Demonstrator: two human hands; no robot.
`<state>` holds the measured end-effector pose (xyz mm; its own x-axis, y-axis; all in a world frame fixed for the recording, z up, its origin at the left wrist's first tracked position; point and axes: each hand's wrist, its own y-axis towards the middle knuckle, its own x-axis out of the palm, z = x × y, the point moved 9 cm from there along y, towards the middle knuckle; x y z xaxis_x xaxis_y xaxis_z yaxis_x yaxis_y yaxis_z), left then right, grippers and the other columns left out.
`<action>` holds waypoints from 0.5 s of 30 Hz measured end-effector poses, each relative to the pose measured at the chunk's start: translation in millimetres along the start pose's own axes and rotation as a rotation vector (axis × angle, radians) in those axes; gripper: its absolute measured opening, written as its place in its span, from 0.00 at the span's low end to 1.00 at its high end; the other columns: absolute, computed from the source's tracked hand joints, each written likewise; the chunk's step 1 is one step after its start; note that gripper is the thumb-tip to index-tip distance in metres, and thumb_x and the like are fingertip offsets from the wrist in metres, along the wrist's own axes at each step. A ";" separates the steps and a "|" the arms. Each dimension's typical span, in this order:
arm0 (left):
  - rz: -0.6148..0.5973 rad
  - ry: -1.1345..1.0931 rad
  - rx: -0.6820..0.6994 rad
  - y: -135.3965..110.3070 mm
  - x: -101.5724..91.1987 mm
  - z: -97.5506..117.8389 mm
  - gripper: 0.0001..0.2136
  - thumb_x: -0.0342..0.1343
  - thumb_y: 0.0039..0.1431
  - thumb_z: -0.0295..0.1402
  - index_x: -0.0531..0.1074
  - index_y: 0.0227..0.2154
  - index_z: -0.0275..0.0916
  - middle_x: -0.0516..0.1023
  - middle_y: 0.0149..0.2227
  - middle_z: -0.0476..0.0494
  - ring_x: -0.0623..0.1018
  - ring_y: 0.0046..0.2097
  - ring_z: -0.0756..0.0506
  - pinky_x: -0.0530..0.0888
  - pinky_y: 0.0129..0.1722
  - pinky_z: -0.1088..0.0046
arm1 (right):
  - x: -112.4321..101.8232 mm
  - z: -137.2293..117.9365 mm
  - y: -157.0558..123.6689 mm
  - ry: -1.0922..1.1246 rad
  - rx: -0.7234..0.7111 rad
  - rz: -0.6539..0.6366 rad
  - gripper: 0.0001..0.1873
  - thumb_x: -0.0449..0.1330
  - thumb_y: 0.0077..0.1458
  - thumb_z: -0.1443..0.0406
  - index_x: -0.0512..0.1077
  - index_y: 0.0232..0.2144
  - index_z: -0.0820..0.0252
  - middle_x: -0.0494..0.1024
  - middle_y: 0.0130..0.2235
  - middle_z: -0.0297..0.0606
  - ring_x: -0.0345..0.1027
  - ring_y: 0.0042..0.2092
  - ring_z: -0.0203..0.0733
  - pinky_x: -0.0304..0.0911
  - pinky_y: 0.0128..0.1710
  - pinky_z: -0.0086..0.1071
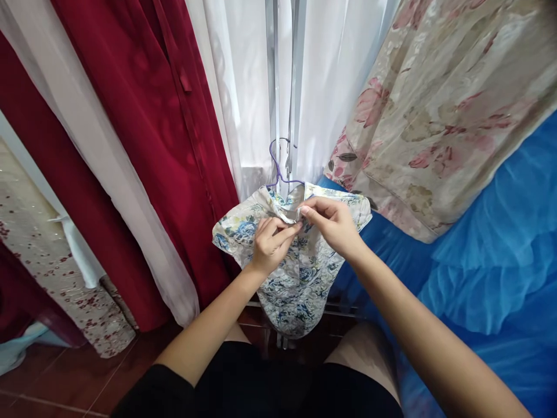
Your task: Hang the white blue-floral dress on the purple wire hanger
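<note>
A white blouse with a blue and yellow floral print [300, 278] hangs in front of me on a purple hanger [277, 164]. My left hand [273, 244] is closed on the left side of its neckline, fingertips near the middle of the collar. From the other side, my right hand [331, 220] pinches the collar's edge between thumb and forefinger. Both sets of fingertips are close together at the front of the neck. Whether a button or hook lies between them is too small to tell.
Dark red drapery [161, 145] and a pale sheer cloth [108, 145] hang at left. White fabric [243, 75] hangs behind a metal rack post [298, 75]. To the right are a pink floral garment [435, 128] and blue ruffled fabric [487, 273]. Red tiles [65, 377] cover the floor.
</note>
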<state>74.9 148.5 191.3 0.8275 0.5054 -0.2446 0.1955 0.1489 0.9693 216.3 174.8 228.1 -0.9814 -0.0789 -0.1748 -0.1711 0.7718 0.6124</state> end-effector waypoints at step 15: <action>-0.116 0.087 -0.359 -58.5 -12.3 -27.4 0.31 0.65 0.56 0.37 0.67 0.63 0.48 0.60 0.65 0.33 0.62 0.67 0.31 0.57 0.65 0.47 | -80.4 16.5 -9.8 -0.022 -0.017 0.275 0.17 0.60 0.59 0.50 0.68 0.28 0.55 0.67 0.26 0.33 0.60 0.28 0.39 0.60 0.31 0.34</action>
<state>38.8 156.9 136.9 0.7596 0.5358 -0.3686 0.0757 0.4901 0.8684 298.3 184.0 223.5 -0.9891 0.1464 -0.0169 0.1002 0.7518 0.6517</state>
